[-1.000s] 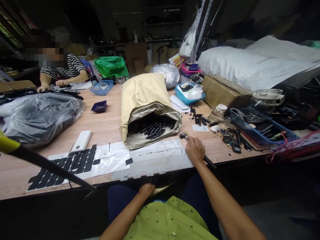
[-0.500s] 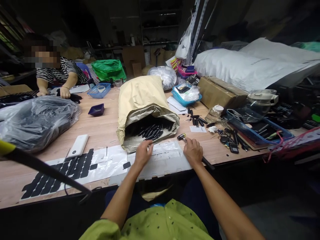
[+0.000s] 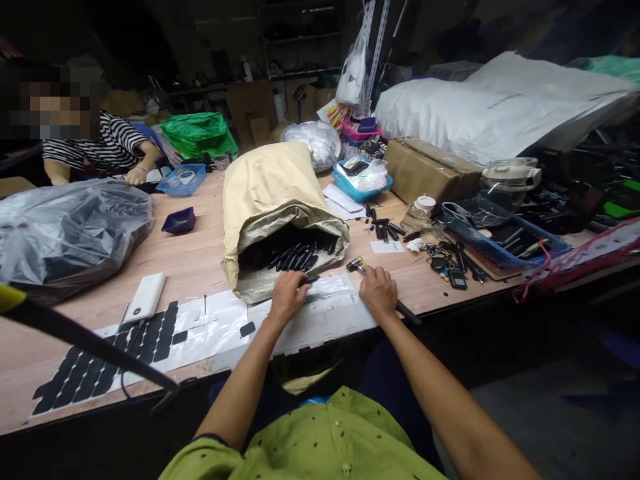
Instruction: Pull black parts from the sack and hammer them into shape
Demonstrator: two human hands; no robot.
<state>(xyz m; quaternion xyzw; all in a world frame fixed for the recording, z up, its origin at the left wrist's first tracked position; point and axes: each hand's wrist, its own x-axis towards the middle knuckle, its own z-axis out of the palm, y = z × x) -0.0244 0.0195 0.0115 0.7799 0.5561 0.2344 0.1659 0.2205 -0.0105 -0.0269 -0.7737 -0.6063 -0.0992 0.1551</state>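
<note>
A tan sack (image 3: 270, 193) lies on its side on the wooden table (image 3: 195, 257), its mouth open toward me and full of small black stick-like parts (image 3: 295, 257). My left hand (image 3: 286, 297) rests at the sack's mouth, fingers closed on one black part (image 3: 311, 280). My right hand (image 3: 379, 293) lies just right of it, closed on the black handle of a small hammer (image 3: 356, 266) whose metal head points away from me. Both hands sit on a white backing sheet (image 3: 320, 313).
Rows of black pads (image 3: 100, 363) and a white power bank (image 3: 145, 297) lie to the left. A clear bag of black goods (image 3: 70, 233), a purple dish (image 3: 179, 221), a blue tray (image 3: 500, 237) and loose keys (image 3: 447, 270) surround them. A person in stripes (image 3: 107, 143) works at far left.
My left hand came up from my lap to the sack's mouth and closed on a black part. My right hand kept its hold on the hammer. The view shifted slightly right.
</note>
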